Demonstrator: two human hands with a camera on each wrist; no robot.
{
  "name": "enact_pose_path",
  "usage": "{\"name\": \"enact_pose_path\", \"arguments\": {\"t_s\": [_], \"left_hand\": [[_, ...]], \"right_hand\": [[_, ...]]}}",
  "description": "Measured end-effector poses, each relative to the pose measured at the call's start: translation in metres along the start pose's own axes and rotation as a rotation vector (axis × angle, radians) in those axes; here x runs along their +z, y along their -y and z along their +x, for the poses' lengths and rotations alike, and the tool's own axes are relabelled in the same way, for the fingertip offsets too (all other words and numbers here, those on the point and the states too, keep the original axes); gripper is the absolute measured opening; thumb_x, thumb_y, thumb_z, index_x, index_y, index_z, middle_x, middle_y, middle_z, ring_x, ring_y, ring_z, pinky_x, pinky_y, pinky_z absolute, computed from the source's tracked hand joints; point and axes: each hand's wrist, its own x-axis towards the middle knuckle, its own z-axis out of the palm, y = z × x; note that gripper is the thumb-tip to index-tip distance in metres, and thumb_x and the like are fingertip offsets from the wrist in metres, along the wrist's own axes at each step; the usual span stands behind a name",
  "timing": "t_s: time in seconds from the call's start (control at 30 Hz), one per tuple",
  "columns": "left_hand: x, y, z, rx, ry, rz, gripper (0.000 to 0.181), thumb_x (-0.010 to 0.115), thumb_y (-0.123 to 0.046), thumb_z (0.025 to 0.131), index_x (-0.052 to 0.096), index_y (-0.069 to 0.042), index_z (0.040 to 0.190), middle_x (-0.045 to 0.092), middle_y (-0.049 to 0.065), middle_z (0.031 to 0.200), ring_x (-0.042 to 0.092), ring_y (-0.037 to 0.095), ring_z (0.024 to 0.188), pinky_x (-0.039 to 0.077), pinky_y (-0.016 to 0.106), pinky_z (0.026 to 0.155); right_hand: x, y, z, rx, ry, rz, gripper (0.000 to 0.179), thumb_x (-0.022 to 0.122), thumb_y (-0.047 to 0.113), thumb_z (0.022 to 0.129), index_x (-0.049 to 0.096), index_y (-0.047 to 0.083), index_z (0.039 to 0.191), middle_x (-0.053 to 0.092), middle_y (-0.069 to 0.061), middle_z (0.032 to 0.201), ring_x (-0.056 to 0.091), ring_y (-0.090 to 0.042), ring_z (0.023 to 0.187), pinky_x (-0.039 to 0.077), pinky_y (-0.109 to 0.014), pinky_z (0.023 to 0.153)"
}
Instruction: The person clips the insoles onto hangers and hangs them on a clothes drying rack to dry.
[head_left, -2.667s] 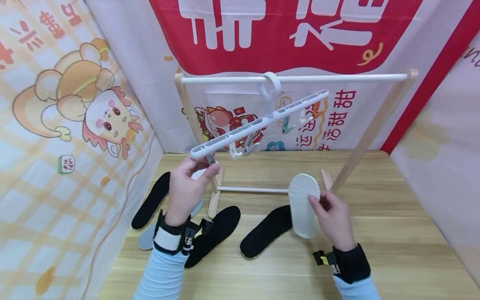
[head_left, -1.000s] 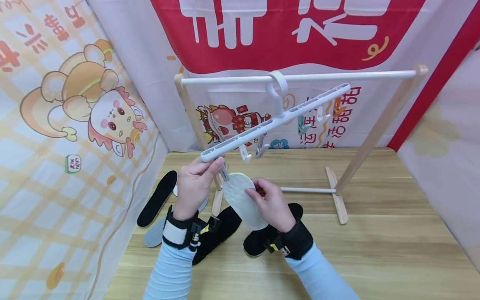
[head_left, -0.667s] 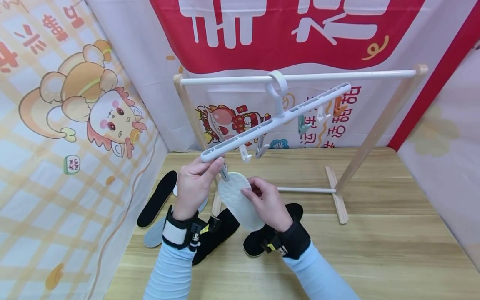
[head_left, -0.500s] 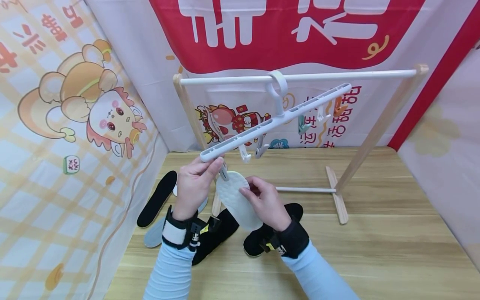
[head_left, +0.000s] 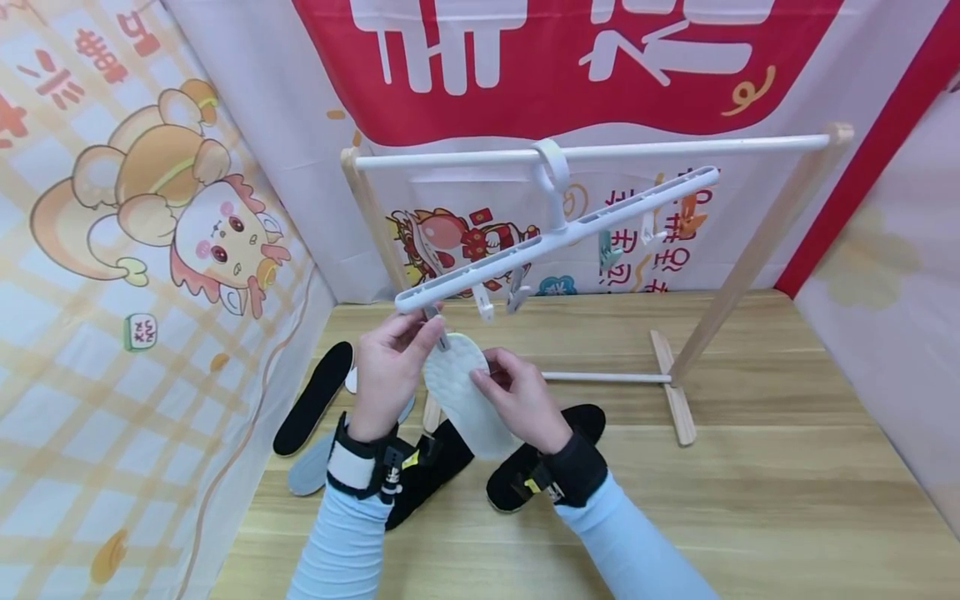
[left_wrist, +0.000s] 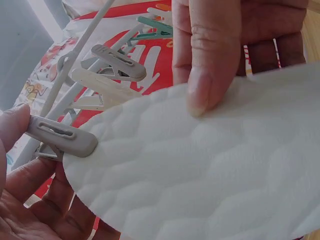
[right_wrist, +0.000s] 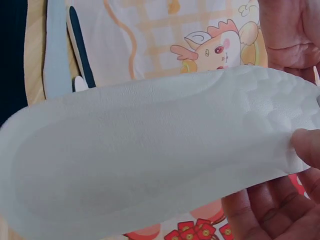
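Note:
My left hand (head_left: 386, 371) pinches a grey clothespin (left_wrist: 62, 136) at the near left end of a white clip hanger (head_left: 495, 265). The pin's tip lies over the rounded end of a white insole (head_left: 461, 387), which has a quilted texture at that end. My right hand (head_left: 528, 404) holds the insole by its side edge, thumb on the face turned to me and fingers behind. In the left wrist view the clothespin overlaps the insole's rim; its back arm is largely hidden. The hanger's ring hook hangs on the rack's top bar (head_left: 675, 148).
More clips hang along the hanger, among them a green clip (head_left: 609, 250) and an orange clip (head_left: 688, 217). Black insoles (head_left: 315, 398) and a grey-blue insole (head_left: 311, 467) lie on the wooden table (head_left: 750, 517). The rack's wooden foot (head_left: 672, 387) stands at right.
The right hand has brought the white insole leftward, from beside the rack's right foot to the clothespin. Over the last half second the insole, right hand and hanger's near end shifted slightly left and up.

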Motion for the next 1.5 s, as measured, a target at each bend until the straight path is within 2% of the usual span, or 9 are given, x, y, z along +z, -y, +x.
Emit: {"name": "enact_pose_path", "arguments": {"t_s": [0.3,0.57,0.9,1.17,1.33,1.5], "left_hand": [[-0.001,0.011,0.001,-0.052,-0.019,-0.006,0.031,0.072,-0.024,0.093,0.072,-0.003,0.115,0.07,0.009,0.108,0.068,0.02,0.09,0.056,0.029,0.08],[-0.005,0.016,0.006,-0.076,-0.015,0.006,0.034,0.072,-0.027,0.093,0.07,-0.001,0.115,0.069,0.01,0.106,0.068,0.021,0.091,0.056,0.03,0.085],[-0.007,0.018,0.012,-0.101,-0.011,-0.014,0.038,0.071,-0.027,0.093,0.068,-0.002,0.121,0.068,0.015,0.112,0.066,0.021,0.096,0.054,0.03,0.088],[-0.007,0.019,0.013,-0.107,-0.002,0.018,0.038,0.07,-0.022,0.094,0.066,-0.001,0.125,0.068,0.011,0.116,0.064,0.02,0.1,0.054,0.029,0.089],[-0.007,0.02,0.013,-0.102,0.009,0.027,0.038,0.07,-0.013,0.094,0.064,0.0,0.129,0.066,0.015,0.119,0.063,0.021,0.103,0.053,0.031,0.091],[-0.009,0.024,0.012,-0.123,0.013,0.026,0.042,0.072,-0.017,0.093,0.063,-0.001,0.13,0.064,0.012,0.125,0.062,0.022,0.108,0.052,0.031,0.093]], "right_hand": [[0.001,-0.024,0.006,0.135,-0.034,0.051,0.024,0.062,0.019,0.1,0.064,0.007,0.12,0.067,-0.005,0.108,0.063,-0.018,0.097,0.054,-0.035,0.087],[-0.008,-0.042,0.001,0.148,-0.041,0.011,0.021,0.061,0.018,0.1,0.065,0.007,0.118,0.066,-0.004,0.109,0.062,-0.019,0.1,0.053,-0.038,0.088],[-0.024,-0.063,-0.017,0.162,-0.052,-0.127,0.017,0.063,0.016,0.099,0.068,0.009,0.113,0.068,-0.003,0.103,0.064,-0.017,0.096,0.054,-0.039,0.085],[-0.044,-0.092,-0.039,0.174,-0.06,-0.293,0.018,0.064,0.014,0.098,0.068,0.007,0.114,0.069,-0.005,0.103,0.065,-0.019,0.096,0.054,-0.039,0.084],[-0.057,-0.104,-0.05,0.194,-0.052,-0.333,0.02,0.063,0.014,0.098,0.068,0.006,0.115,0.069,-0.007,0.106,0.065,-0.022,0.098,0.053,-0.041,0.087],[-0.069,-0.113,-0.06,0.191,-0.08,-0.358,0.021,0.065,0.014,0.097,0.068,0.005,0.115,0.07,-0.007,0.104,0.065,-0.023,0.096,0.052,-0.043,0.086]]}}
